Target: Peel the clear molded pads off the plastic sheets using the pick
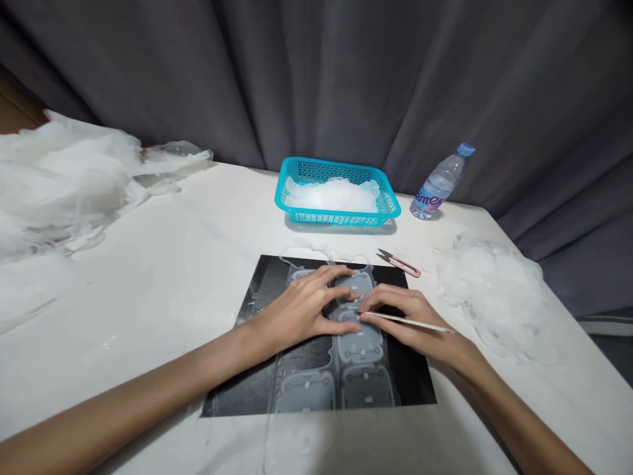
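Observation:
A clear, thin sheet with rounded rectangular moulded pieces (306, 389) lies over a black mat (418, 381) on the table. My left hand (311, 300) rests on it with fingers spread, thumb and fingertips around the upper right pieces (361, 340). Close by on the right, my right hand (400, 307) is closed in a pinch on a thin white stick-like tool (420, 323). Its tip is at the seam between two pieces and is hidden by the fingers. Pink-handled thread snips (399, 262) lie at the mat's upper right edge.
A blue plastic basket (341, 218) holding white, filmy material (333, 196) stands at the back. To its right is a water bottle (441, 183). Crumpled translucent film (64, 171) heaps at the left, with another pile (494, 293) at the right. A grey curtain (316, 79) hangs behind.

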`<state>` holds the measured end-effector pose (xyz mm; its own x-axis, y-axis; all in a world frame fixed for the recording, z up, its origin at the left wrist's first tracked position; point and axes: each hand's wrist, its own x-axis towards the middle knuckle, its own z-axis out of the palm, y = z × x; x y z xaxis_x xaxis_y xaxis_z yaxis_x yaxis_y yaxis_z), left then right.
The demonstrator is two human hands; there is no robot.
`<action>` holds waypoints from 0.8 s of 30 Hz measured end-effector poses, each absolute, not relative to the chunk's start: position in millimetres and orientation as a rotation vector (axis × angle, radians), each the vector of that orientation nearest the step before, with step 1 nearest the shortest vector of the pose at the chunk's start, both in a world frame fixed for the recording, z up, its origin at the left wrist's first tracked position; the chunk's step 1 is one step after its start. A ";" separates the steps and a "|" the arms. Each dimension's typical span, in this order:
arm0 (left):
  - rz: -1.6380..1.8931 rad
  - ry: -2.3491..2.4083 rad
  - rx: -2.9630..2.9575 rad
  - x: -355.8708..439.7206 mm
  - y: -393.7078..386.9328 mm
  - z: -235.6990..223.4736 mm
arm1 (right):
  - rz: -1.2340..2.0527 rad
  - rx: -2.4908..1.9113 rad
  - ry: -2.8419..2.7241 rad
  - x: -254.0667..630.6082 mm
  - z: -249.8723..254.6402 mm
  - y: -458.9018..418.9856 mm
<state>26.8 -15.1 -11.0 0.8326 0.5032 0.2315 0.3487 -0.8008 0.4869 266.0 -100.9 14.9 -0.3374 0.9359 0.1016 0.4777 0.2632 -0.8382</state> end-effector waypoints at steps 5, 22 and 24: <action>0.470 0.636 2.540 27.8 -15.0 -10.6 | 0.936 -1.269 -1.954 264.7 12.8 -101.4; 0.443 0.672 2.537 28.4 -13.9 -12.0 | 0.835 -1.284 -2.122 273.7 22.0 -106.5; 0.455 0.668 2.528 28.0 -13.3 -12.3 | 0.860 -1.315 -2.053 275.9 23.2 -107.8</action>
<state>28.0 -13.3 -12.3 0.8252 0.5320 0.1900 0.3712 -0.7642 0.5275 275.9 -107.8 23.2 -0.3709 0.9226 0.1063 0.5715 0.3170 -0.7569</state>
